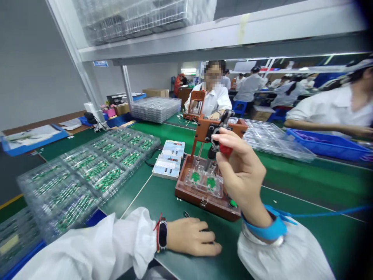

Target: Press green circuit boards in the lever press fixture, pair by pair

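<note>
1. Two green circuit boards [211, 182] are seated side by side on the clear plate of a brown test fixture [192, 192], set on the green worktable [140, 202] in front of the worker.
2. The red handle [225, 150] of the fixture's black clamp is gripped between thumb and fingers by the right hand [241, 167].
3. The left hand [190, 237] is laid palm down before the fixture, fingers loosely bent; whether anything is held beneath cannot be told.
4. Two small meters [168, 164] are placed just beside the fixture, their displays lit red.
5. Farther left, green boards are held in a stack of clear trays [29, 198].
6. Across the table, a white-coated person [220, 99] is seated behind another orange-brown fixture [197, 97].
</note>
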Demonstrator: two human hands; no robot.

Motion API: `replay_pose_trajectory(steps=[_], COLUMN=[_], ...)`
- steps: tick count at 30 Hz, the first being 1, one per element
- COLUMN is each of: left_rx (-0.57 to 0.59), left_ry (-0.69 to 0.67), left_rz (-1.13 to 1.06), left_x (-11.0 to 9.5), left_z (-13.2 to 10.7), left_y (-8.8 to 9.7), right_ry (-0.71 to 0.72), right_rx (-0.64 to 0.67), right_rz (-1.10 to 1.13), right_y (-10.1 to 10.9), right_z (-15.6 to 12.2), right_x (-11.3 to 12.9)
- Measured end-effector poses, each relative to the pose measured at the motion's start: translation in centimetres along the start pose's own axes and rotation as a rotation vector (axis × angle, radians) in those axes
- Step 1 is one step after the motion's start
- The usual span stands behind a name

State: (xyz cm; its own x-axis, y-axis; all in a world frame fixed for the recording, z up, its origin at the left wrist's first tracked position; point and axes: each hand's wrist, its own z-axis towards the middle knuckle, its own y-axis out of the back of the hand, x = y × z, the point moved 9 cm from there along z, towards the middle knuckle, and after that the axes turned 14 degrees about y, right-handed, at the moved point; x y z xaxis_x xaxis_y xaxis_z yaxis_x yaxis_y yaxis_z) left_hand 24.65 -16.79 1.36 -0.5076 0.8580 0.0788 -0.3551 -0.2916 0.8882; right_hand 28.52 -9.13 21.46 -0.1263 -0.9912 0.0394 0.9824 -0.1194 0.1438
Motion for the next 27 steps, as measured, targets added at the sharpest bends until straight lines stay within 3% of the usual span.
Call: replay_pose_trajectory(steps=[4, 9, 15, 19, 21, 23, 27], left_rx=[0.110, 0.288, 0.298, 0.411, 0.434, 0.426, 0.343], left_ry=[0.077, 0.158, 0.502, 0.543, 0.546, 0.560, 0.604], left_rz=[-0.070, -0.270, -0.295, -0.270, -0.256, -0.239, -0.186], left_x=[-0.2, 0.0, 4.9, 5.3, 4.9, 4.5, 4.3], left_z=[-1.3, -3.1, -5.8, -7.6, -8.0, -8.0, -7.9], left_y=[0.2, 0.6, 1.7, 0.9, 0.6, 0.4, -0.1], right_ry=[0.201, 0.274, 0.414, 0.510, 0.425, 0.249, -0.107], right_rx=[0.095, 0.130, 0.192, 0.250, 0.210, 0.159, 0.134], right_rz=[-0.192, -0.233, -0.367, -0.400, -0.330, -0.166, 0.127], right_y=[-0.4, -0.5, -0.9, -1.2, -0.6, -0.1, -0.6], right_z=[0.2, 0.4, 0.7, 2.1, 4.3, 7.1, 11.9], right_x=[-0.5, -1.0, -1.1, -0.3, -0.1, -1.0, -6.8])
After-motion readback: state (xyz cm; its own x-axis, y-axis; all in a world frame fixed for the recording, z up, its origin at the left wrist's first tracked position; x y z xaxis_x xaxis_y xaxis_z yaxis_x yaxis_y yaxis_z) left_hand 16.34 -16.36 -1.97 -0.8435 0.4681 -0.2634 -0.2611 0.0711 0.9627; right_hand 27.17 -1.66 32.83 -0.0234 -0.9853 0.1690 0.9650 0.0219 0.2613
